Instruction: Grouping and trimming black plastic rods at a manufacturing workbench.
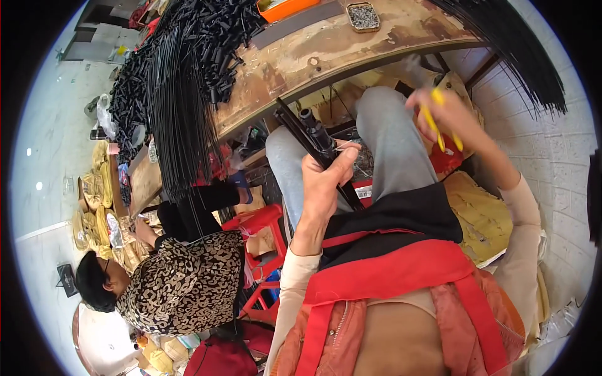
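Note:
My left hand point(325, 178) is closed round a folded black umbrella frame point(308, 130), tilted above my lap, with dark rods and a ribbed cylinder at its upper end. A thin pale wire point(346, 146) shows beside the thumb. Over my right knee, my right hand point(453, 116) grips pliers with yellow handles point(428, 122). Motion smears the hand and the grey jaws, which are apart from the frame.
A worn wooden workbench point(282, 59) ahead bears a heap of black tubular parts point(219, 37), long thin black rods point(172, 119), an orange tray point(285, 9) and a tub of small metal bits point(363, 17). At left, a person point(182, 276) sits near a red stool point(266, 219).

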The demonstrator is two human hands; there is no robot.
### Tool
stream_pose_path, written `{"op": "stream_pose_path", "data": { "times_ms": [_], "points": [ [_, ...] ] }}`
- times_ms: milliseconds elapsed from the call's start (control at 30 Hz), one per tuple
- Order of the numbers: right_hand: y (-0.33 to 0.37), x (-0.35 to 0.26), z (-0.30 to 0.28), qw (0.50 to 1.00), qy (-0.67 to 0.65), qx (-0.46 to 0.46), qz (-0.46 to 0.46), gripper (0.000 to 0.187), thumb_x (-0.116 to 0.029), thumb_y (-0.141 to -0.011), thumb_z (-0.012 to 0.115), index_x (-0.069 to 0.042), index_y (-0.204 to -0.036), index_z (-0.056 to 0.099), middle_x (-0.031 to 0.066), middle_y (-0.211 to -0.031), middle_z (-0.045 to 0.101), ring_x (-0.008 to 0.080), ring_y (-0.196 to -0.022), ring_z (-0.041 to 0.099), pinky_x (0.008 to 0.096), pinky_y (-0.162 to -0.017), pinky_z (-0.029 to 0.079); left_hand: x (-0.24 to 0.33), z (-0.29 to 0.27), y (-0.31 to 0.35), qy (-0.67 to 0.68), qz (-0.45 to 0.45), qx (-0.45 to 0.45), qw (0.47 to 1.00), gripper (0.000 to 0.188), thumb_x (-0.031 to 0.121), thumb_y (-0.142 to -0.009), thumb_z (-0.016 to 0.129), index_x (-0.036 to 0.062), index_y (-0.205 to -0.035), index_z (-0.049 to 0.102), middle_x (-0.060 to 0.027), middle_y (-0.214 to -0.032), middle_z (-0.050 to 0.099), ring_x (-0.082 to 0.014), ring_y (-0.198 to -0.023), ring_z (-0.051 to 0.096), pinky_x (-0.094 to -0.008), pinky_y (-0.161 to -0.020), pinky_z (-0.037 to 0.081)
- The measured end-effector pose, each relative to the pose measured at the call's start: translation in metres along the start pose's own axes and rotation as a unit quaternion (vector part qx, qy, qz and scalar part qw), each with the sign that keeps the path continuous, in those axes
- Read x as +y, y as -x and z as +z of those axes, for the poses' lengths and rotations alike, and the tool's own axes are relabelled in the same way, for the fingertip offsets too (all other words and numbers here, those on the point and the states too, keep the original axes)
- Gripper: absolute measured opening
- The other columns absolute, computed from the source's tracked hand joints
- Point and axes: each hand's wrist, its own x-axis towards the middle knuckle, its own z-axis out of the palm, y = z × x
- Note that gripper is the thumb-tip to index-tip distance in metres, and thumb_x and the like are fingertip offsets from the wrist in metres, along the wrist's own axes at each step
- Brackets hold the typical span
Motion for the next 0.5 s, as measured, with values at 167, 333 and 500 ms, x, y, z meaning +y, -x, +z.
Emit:
{"op": "stream_pose_path", "data": {
  "times_ms": [167,333,500],
  "points": [
    [0.047,-0.015,0.067,0.905,0.358,0.018,-0.231,0.053,0.001,-0.084,0.056,-0.009,-0.136,0.051,0.0157,-0.104,0.052,0.0308,-0.096,0.053,0.0408,-0.085,0.043,-0.006,-0.008,0.012,-0.001,0.057,-0.037,0.998,0.033,0.017,-0.092,0.065,-0.0047,-0.117,0.060,0.0058,-0.065,0.045,-0.0033,-0.055,0.038,-0.0204,-0.050,0.029],
    [0.052,-0.016,0.083,0.851,0.428,0.048,-0.302,0.061,0.009,-0.079,0.057,-0.010,-0.137,0.050,0.0140,-0.108,0.050,0.0328,-0.097,0.051,0.0403,-0.086,0.043,-0.004,-0.012,0.021,0.004,0.089,-0.088,0.992,0.047,0.026,-0.093,0.065,-0.0057,-0.126,0.054,0.0062,-0.068,0.042,-0.0034,-0.057,0.037,-0.0201,-0.051,0.029],
    [0.050,-0.018,0.087,0.831,0.436,0.077,-0.338,0.061,0.007,-0.079,0.058,-0.011,-0.137,0.050,0.0131,-0.103,0.051,0.0319,-0.092,0.051,0.0399,-0.083,0.043,-0.004,-0.012,0.024,0.010,0.072,-0.102,0.992,0.047,0.026,-0.093,0.066,-0.0052,-0.126,0.054,0.0065,-0.067,0.043,-0.0031,-0.057,0.036,-0.0205,-0.051,0.028]
  ]
}}
